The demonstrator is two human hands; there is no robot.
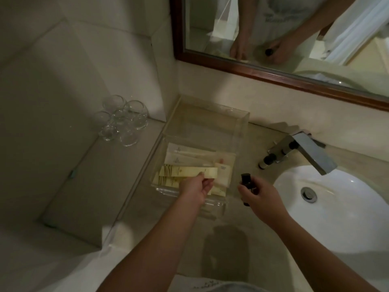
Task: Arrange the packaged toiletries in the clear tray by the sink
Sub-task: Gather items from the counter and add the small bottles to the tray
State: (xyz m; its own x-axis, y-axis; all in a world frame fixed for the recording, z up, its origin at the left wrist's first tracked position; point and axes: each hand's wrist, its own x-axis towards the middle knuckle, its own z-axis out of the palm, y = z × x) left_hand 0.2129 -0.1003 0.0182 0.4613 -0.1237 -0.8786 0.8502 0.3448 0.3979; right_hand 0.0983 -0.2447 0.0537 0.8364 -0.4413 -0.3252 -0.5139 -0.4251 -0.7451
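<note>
Beside the sink (341, 218), left grip (194, 187) pinched a yellow packet (179, 172) in the clear tray (245, 115) while right grip (263, 197) clutched a dark bottle (246, 180), liable to slip basinward.

bathroom | white sink (336, 207) | chrome faucet (309, 152) | wood-framed mirror (263, 72) | tiled walls (63, 81)

Your right hand (264, 197) covers most of the dark bottle (245, 180). Only its cap and a sliver of its base show, so no label can be read. Your left hand (194, 187) hides the near end of the yellow packet (179, 171) in the clear tray (235, 123), and the print on every packet is too small to read (the white packets (183, 153) included). A small bottle (265, 162) by the faucet (305, 150) is too tiny to identify. The mirror (202, 28) and sink basin (347, 218) run off the right edge. The glasses (123, 121) overlap, so their number is unclear.
</note>
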